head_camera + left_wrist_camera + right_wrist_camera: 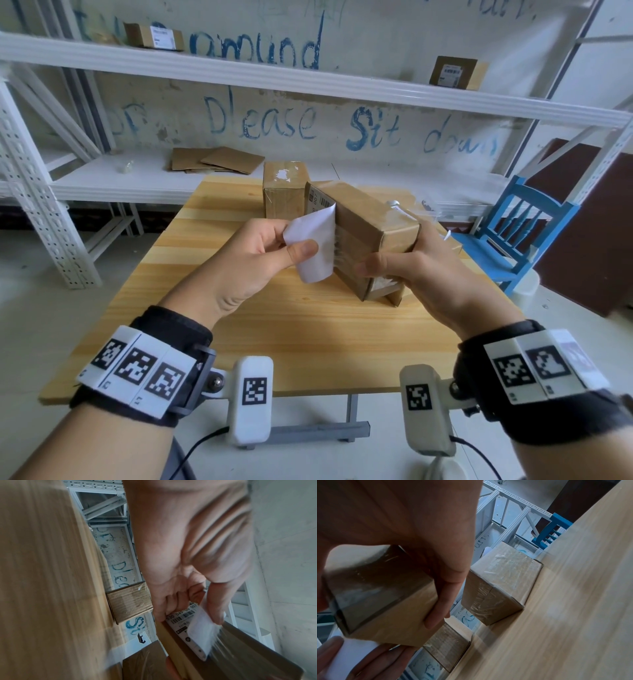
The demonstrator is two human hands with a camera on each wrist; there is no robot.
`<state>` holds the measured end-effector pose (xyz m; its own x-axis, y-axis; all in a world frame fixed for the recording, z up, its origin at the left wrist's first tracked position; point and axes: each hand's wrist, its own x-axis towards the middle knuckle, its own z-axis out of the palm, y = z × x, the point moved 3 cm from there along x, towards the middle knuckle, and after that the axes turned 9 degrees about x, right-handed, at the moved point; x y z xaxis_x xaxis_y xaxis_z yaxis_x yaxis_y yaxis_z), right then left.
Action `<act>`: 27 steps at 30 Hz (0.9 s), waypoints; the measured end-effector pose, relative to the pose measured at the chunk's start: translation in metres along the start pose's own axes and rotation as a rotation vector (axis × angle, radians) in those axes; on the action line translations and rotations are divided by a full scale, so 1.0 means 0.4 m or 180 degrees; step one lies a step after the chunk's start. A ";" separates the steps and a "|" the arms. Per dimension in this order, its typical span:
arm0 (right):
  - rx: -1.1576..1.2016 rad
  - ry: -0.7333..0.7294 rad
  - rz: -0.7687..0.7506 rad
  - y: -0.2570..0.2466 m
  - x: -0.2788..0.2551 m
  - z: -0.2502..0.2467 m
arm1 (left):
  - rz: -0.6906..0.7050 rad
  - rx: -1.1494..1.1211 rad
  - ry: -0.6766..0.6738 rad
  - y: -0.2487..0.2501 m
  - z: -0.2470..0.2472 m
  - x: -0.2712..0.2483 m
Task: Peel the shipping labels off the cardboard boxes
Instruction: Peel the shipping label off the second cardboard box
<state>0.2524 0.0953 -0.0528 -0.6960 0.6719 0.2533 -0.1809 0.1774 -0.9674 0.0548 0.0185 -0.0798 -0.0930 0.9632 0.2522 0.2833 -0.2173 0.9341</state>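
Observation:
My right hand (397,260) grips a taped cardboard box (370,226) tilted above the wooden table (308,329), thumb on the near side and fingers (440,601) wrapped behind it. My left hand (294,241) pinches the white shipping label (317,246) between thumb and fingers. The label is curled away from the box's left face and still sticks along one edge, with glue strands stretching there. Its printed side with barcodes (185,616) shows in the left wrist view, beside the box (248,651).
A second box (284,192) with white label scraps stands upright at the table's far side; a third box (501,582) lies behind my right hand. Labelled boxes (154,36) (457,73) sit on the white shelf, flattened cardboard (219,159) lower down. A blue chair (513,236) stands right.

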 end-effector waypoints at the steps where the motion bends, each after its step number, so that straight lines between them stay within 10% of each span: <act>1: -0.0023 -0.0006 0.0009 0.000 0.000 0.000 | -0.0005 0.0007 0.0001 -0.001 -0.001 0.000; 27: -0.0103 0.0140 0.0059 0.004 -0.002 -0.002 | 0.0218 -0.0021 0.0019 -0.003 0.001 0.002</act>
<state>0.2530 0.0957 -0.0546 -0.6678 0.7060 0.2358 -0.1451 0.1872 -0.9715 0.0549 0.0195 -0.0808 -0.0794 0.9451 0.3170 0.2830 -0.2836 0.9162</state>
